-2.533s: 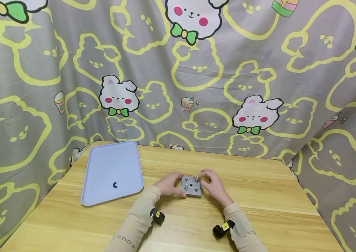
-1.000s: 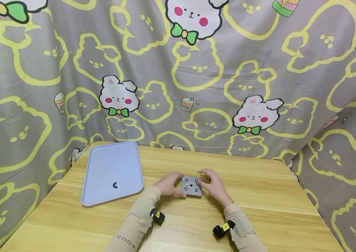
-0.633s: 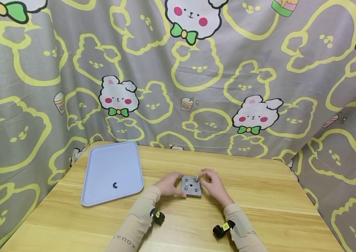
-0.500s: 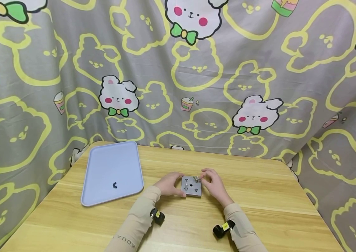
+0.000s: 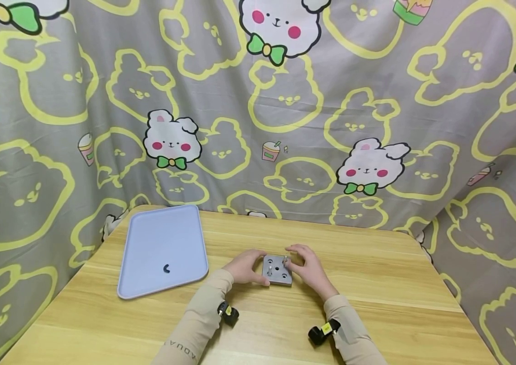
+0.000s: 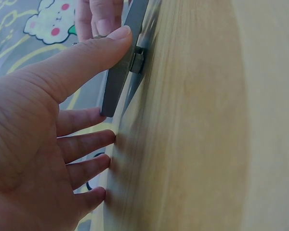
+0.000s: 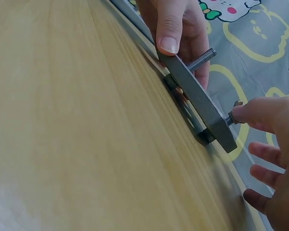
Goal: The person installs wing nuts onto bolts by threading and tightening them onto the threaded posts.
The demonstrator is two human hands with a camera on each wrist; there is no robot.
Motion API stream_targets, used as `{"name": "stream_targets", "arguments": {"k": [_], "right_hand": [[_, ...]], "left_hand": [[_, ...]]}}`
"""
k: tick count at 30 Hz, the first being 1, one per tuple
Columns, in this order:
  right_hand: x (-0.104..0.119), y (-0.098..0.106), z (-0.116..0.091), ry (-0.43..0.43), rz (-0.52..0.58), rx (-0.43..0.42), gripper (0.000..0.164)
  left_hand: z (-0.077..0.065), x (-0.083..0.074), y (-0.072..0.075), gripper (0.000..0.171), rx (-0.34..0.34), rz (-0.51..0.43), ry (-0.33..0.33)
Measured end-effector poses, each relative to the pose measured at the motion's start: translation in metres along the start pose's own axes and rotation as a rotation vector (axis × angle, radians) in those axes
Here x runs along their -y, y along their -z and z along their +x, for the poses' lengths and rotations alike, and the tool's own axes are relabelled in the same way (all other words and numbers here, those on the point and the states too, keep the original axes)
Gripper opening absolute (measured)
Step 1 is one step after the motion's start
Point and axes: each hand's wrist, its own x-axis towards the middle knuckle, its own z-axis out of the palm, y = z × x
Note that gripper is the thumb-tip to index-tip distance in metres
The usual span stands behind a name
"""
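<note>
A square grey metal plate (image 5: 277, 278) with several holes stands at the table's middle, raised on bolt heads (image 7: 208, 136) beneath it. My left hand (image 5: 245, 267) grips its left side between thumb and fingers. One bare threaded bolt (image 7: 202, 59) sticks up from the plate near that hand. At the far right corner, my right hand (image 5: 309, 264) pinches a small wing nut (image 7: 234, 111) on a second bolt, between thumb and forefinger. Its other fingers are spread apart in the right wrist view. The fingertips partly hide the wing nut.
A light blue tray (image 5: 162, 243) lies at the left of the wooden table (image 5: 376, 284), with a small black curved piece (image 5: 166, 268) on it. A patterned curtain (image 5: 221, 91) hangs behind the table. Each wrist wears a small black camera (image 5: 229, 313).
My right fingertips have shifted back and forth around the wing nut, and its wings have turned. The left hand and the plate have stayed in place.
</note>
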Motion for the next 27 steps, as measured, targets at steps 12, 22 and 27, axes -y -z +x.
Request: {"name": "stream_targets", "arguments": {"k": [12, 22, 27], "right_hand": [[0.0029, -0.0004, -0.0007, -0.029, 0.023, -0.055, 0.009], [0.0021, 0.0002, -0.0002, -0.029, 0.028, -0.040, 0.015], [0.0001, 0.0001, -0.0004, 0.004, 0.002, -0.014, 0.037]], "left_hand": [[0.0002, 0.0003, -0.0004, 0.090, -0.004, -0.005, -0.002], [-0.0005, -0.0009, 0.0005, 0.091, -0.003, -0.004, 0.003], [-0.0005, -0.0003, 0.0004, 0.091, -0.001, 0.000, 0.009]]}}
